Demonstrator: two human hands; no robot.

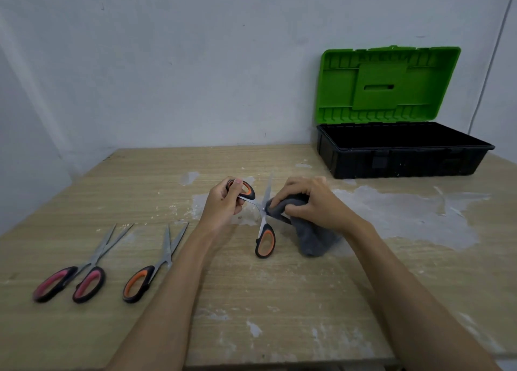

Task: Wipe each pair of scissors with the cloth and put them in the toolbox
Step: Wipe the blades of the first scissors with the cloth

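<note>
Head view shows the left hand [221, 205] gripping the opened orange scissors [261, 216] while the right hand [307, 200] clutches the cloth [310, 230] around one blade, well short of the seemingly empty toolbox [402, 149], two pairs unwiped.

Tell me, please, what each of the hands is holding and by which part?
Left hand grips the open orange-handled scissors by one handle loop; right hand holds the grey cloth, bunched around one blade.

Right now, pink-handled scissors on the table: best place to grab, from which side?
Grip the pink-handled scissors by the handle loops, coming from the near table edge. They lie flat and slightly open, loops toward the person, blade tips pointing away.
</note>
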